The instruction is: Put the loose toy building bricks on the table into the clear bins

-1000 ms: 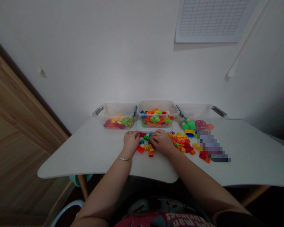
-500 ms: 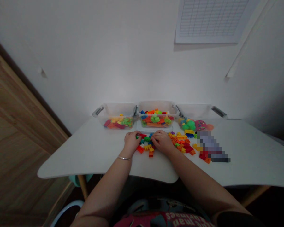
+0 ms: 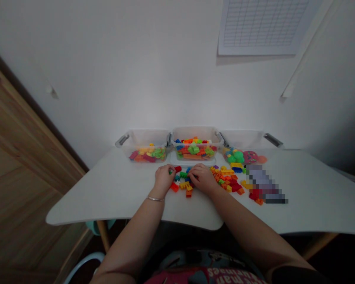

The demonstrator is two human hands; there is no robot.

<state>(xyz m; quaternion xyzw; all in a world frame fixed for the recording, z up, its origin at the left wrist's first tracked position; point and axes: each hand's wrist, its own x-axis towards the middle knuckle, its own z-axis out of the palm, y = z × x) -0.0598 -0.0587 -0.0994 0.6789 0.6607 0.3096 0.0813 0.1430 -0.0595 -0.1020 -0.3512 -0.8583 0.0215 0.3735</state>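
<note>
Handling toy bricks (image 3: pixel 182 183) on a white table (image 3: pixel 106 193).
Left hand (image 3: pixel 164 179) narrow, fingertips touching a green brick (image 3: pixel 170 171); right hand (image 3: pixel 201 178) curled over the pile. Neither grip can be told.

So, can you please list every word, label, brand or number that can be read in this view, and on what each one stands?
"man": white letters, upside down, on the red shirt; the letters beside it are too unclear to read.
The gridded sheet on the wall: any writing is too small to read.
The pixelated object on the table: too blurred to read.
</note>
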